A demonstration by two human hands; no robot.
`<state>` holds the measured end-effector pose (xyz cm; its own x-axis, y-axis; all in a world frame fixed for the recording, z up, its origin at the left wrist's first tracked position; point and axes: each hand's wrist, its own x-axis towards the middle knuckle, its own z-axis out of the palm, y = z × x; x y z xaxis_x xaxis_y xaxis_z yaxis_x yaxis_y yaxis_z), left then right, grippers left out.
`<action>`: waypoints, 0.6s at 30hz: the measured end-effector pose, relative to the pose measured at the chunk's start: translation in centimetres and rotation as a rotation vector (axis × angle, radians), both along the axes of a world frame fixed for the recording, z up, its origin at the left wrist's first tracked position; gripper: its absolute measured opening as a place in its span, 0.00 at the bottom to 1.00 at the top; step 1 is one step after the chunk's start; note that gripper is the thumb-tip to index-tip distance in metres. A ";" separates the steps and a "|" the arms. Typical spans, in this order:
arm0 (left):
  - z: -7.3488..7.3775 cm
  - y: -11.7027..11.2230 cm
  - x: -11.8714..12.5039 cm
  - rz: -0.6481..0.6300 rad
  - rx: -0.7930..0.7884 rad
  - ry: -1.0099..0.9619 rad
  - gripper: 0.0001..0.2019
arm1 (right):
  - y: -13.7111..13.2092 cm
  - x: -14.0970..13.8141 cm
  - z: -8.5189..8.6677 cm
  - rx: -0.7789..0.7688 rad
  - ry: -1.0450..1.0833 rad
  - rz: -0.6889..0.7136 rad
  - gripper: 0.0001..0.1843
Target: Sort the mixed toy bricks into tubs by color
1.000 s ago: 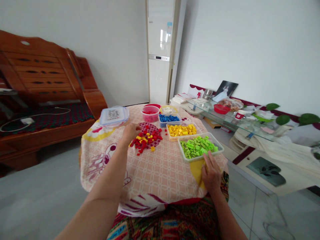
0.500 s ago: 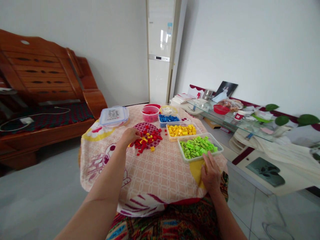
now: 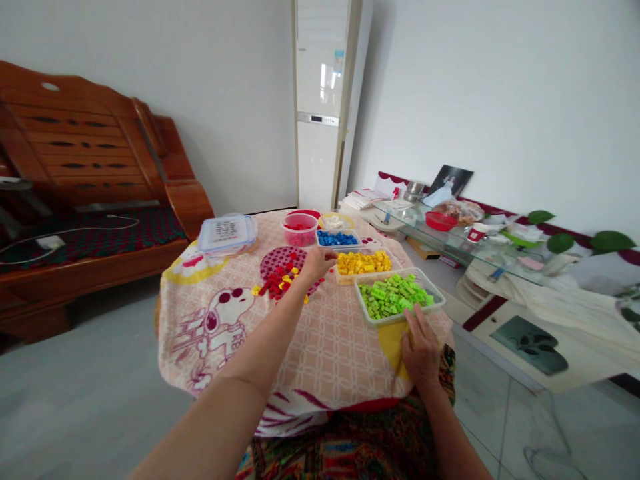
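My left hand (image 3: pixel 319 264) is at the left rim of the clear box of yellow toy bricks (image 3: pixel 364 262), thumb and fingers pinched together; whatever they hold is too small to make out. Below and left of that wrist, a loose pile of mixed red and yellow bricks (image 3: pixel 276 285) lies on a round purple patch of the tablecloth. My right hand (image 3: pixel 421 350) rests with fingers stretched out, their tips touching the near edge of the box of green bricks (image 3: pixel 397 295).
Behind are a box of blue bricks (image 3: pixel 339 238), a round tub of red bricks (image 3: pixel 299 231) and a tub of white pieces (image 3: pixel 336 221). Stacked lids (image 3: pixel 228 233) lie at the left on the patterned tablecloth (image 3: pixel 320 353). A cluttered glass shelf (image 3: pixel 465 243) stands to the right.
My left hand has moved right, from the mixed pile to the box of yellow bricks. The right hand stays at the box of green bricks.
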<state>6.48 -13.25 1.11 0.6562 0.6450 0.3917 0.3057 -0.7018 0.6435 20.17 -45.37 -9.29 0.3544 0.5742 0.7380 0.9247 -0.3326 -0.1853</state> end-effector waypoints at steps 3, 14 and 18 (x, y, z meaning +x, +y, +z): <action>-0.4 -0.8 2.3 0.011 0.003 0.036 0.14 | 0.0 0.1 -0.1 -0.004 -0.005 0.001 0.32; -0.2 -0.6 0.9 0.060 0.121 0.091 0.20 | 0.0 0.0 -0.1 0.003 0.007 -0.001 0.31; -0.5 2.1 -2.8 0.157 0.126 0.100 0.20 | 0.0 0.0 -0.2 0.007 0.018 0.004 0.33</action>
<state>3.66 -11.15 0.64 0.5913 0.6924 0.4135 0.4753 -0.7134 0.5149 20.13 -45.40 -9.45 0.3652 0.5705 0.7356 0.9226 -0.3271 -0.2043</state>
